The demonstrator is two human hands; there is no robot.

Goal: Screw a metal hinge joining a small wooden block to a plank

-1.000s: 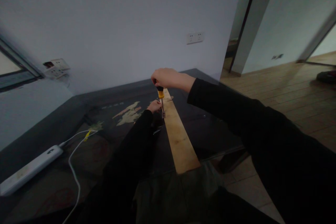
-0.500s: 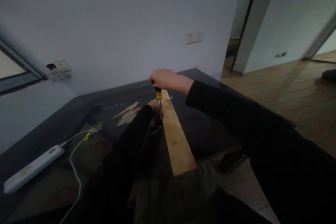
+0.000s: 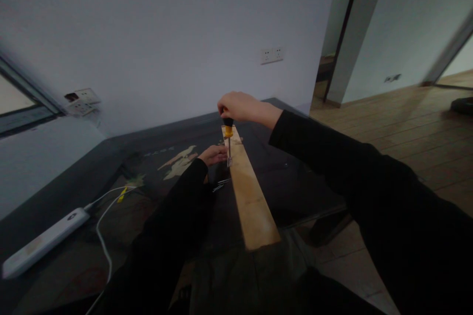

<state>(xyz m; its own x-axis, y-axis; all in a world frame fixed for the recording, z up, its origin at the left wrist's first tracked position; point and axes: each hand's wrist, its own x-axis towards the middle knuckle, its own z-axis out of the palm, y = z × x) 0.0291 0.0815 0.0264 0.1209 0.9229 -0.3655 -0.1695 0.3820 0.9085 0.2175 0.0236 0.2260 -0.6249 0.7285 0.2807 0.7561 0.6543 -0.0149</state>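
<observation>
My right hand (image 3: 239, 106) is closed around the black-and-yellow handle of a screwdriver (image 3: 229, 131), held upright over a long wooden board (image 3: 253, 197). The shaft points down to a small shiny metal piece (image 3: 229, 161) near the board's left edge; its exact kind is too blurred to make out. My left hand (image 3: 215, 155) lies left of the board, fingers stretched toward the metal piece, the tips at the board's edge. Several thin screws or nails (image 3: 220, 185) lie on the dark table just left of the board.
The dark glossy table (image 3: 295, 177) carries a painted pattern (image 3: 179, 162) on its left part. A white power strip (image 3: 46, 241) with a white cable (image 3: 103, 243) lies at the left. A wall with a socket (image 3: 272, 55) stands behind; the board's near end overhangs the table edge.
My right hand and the screwdriver have shifted slightly right, and the screwdriver stands more upright. My left hand shows more fully, with its fingers extended. The view has moved a little.
</observation>
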